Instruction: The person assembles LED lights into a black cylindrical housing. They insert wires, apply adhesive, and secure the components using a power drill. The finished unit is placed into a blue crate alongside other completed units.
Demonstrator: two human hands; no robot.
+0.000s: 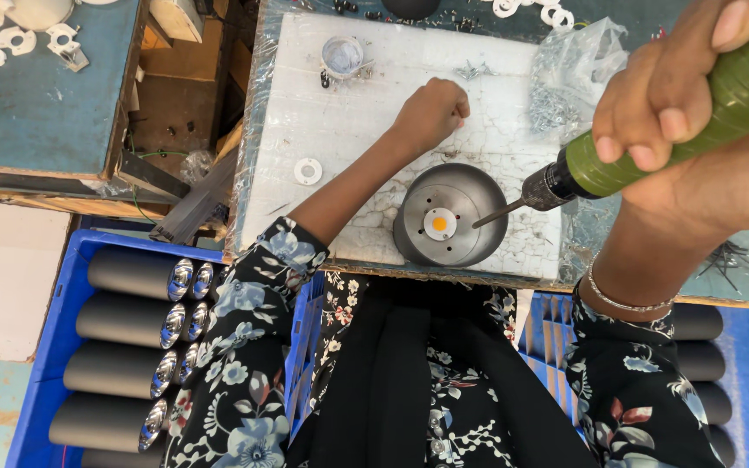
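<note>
A grey metal lamp housing (461,199) stands on the white work board (348,121), with a white disc and a small orange spot at its centre (439,224). My right hand (669,95) grips a green electric screwdriver (652,139); its bit tip rests beside the white disc. My left hand (431,113) is closed in a fist on the board just behind the housing, next to scattered small screws (472,69). I cannot tell whether the fist holds anything.
A clear plastic bag of screws (565,87) lies at the board's far right. A small round cap (341,56) and a white ring (308,171) lie on the board. A blue crate (62,338) at my left holds several grey cylindrical housings; another row sits at my right (704,364).
</note>
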